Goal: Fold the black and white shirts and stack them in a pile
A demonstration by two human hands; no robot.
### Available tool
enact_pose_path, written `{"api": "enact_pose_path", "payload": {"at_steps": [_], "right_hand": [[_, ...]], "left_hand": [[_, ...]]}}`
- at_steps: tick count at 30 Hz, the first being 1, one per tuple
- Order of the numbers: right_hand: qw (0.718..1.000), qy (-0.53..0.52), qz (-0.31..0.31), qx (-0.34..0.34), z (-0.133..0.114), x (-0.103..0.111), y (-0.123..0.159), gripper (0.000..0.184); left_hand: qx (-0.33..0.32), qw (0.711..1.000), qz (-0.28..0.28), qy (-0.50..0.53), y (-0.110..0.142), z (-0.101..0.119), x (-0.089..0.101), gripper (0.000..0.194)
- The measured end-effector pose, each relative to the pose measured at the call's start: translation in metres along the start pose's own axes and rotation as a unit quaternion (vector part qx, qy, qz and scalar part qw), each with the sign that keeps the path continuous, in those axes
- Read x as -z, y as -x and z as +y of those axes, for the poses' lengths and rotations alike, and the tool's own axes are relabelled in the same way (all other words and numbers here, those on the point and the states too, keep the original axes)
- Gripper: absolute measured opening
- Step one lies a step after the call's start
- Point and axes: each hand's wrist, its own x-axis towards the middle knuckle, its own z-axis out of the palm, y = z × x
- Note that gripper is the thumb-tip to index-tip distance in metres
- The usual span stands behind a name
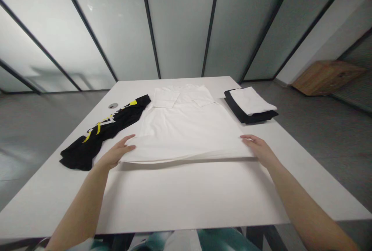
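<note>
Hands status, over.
Left hand, right hand touching spread white T-shirt; grip unclear. Black yellow-printed garment close left, folded black-and-white cloth stack right.

The person wore blue-green and white clothes, with a white part in the middle. They looked blurry low down, so maybe it was a top. Both lower arms were bare.

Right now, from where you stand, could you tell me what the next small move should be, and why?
I would probably ease the near edge of the white shirt down flat onto the table: it looks slightly raised, with a shadow beneath, and the left hand and right hand are already at its sides.
</note>
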Motion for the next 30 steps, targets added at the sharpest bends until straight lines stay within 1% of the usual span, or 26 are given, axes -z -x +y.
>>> {"api": "enact_pose_path", "payload": {"at_steps": [3, 5, 7, 8, 10, 12, 13, 14, 15, 17, 19, 21, 23, 25, 27, 30], "right_hand": [[0.996, 0.078, -0.025, 0.025, 0.002, 0.007, 0.010, 0.040], [0.990, 0.124, -0.062, 0.041, 0.001, 0.015, 0.012, 0.041], [0.978, 0.174, -0.106, 0.051, 0.001, 0.025, 0.011, 0.040], [0.971, 0.197, -0.123, 0.055, 0.001, 0.031, 0.012, 0.040], [0.961, 0.232, -0.134, 0.063, 0.002, 0.041, 0.013, 0.037], [0.958, 0.254, -0.105, 0.080, 0.003, 0.048, 0.015, 0.037], [0.958, 0.261, -0.081, 0.091, 0.003, 0.048, 0.015, 0.038], [0.956, 0.269, -0.057, 0.102, 0.002, 0.046, 0.014, 0.040], [0.953, 0.278, -0.039, 0.115, 0.000, 0.041, 0.011, 0.042], [0.941, 0.304, -0.037, 0.147, -0.005, 0.024, 0.003, 0.045], [0.916, 0.345, -0.074, 0.192, -0.011, -0.001, -0.010, 0.046], [0.884, 0.397, -0.103, 0.222, -0.016, -0.028, -0.024, 0.050], [0.858, 0.456, -0.101, 0.212, -0.019, -0.054, -0.037, 0.059], [0.838, 0.509, -0.081, 0.179, -0.020, -0.075, -0.046, 0.066], [0.823, 0.545, -0.075, 0.140, -0.019, -0.089, -0.055, 0.069], [0.814, 0.564, -0.090, 0.101, -0.017, -0.100, -0.066, 0.074]], "left_hand": [[-0.019, 0.995, -0.066, -0.069, 0.014, -0.012, -0.003, 0.067], [-0.017, 0.990, -0.092, -0.105, 0.019, -0.018, -0.002, 0.063], [0.003, 0.982, -0.105, -0.158, 0.020, -0.022, 0.002, 0.064], [0.015, 0.976, -0.094, -0.195, 0.019, -0.023, 0.004, 0.064], [0.020, 0.962, -0.030, -0.272, 0.014, -0.024, 0.008, 0.062], [-0.008, 0.942, 0.045, -0.333, 0.006, -0.020, 0.007, 0.061], [-0.030, 0.932, 0.066, -0.354, 0.002, -0.016, 0.003, 0.061], [-0.055, 0.924, 0.069, -0.371, -0.004, -0.011, -0.002, 0.062], [-0.079, 0.917, 0.058, -0.387, -0.011, -0.004, -0.011, 0.062], [-0.114, 0.900, 0.022, -0.420, -0.026, 0.012, -0.032, 0.065], [-0.116, 0.884, -0.003, -0.453, -0.044, 0.030, -0.058, 0.071], [-0.111, 0.874, 0.001, -0.474, -0.064, 0.044, -0.083, 0.078], [-0.103, 0.870, 0.039, -0.481, -0.082, 0.051, -0.103, 0.080], [-0.088, 0.869, 0.067, -0.483, -0.096, 0.052, -0.117, 0.079], [-0.072, 0.869, 0.070, -0.484, -0.106, 0.048, -0.124, 0.080], [-0.064, 0.869, 0.065, -0.486, -0.114, 0.042, -0.126, 0.082]]}}
